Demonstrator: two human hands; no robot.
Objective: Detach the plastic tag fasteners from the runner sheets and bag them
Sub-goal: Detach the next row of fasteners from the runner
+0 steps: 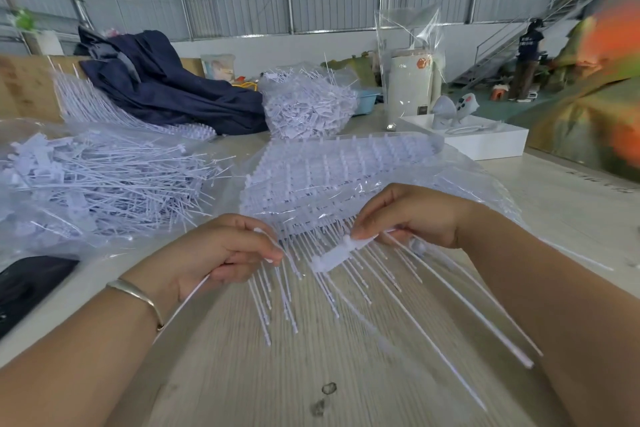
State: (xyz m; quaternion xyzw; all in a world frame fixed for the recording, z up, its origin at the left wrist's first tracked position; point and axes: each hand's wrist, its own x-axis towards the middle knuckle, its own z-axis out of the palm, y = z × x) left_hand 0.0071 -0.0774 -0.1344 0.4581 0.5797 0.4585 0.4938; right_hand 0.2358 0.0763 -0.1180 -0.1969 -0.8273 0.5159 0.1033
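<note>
Both hands grip white plastic. Her left hand (221, 250) has its fingers curled round a thin white fastener stem (194, 291) that runs out below the palm toward the wrist, where a thin metal bangle (138, 295) sits. Her right hand (408, 215) pinches the flat head of a tag fastener (334, 255) between thumb and fingers, the head pointing down and left over the table.

Head view, near field: the stack of runner sheets (332, 177) lies just beyond the hands on the pale wooden table (277, 374), partly wrapped in clear film, its long white tails fanning out toward the person beneath both hands.

Head view, left — a clear plastic bag (104, 184) holds a loose heap of detached fasteners; a dark phone-like object (31, 284) lies at the table edge below it.

Head view, far field: a second clear bag of small white pieces (308, 104) stands behind the sheets, beside a dark blue cloth (166, 87). To the right sit a white tray (485, 139) and an upright clear bag (408, 62) — behind them, well apart, a person (526, 59) stands near a metal staircase.
</note>
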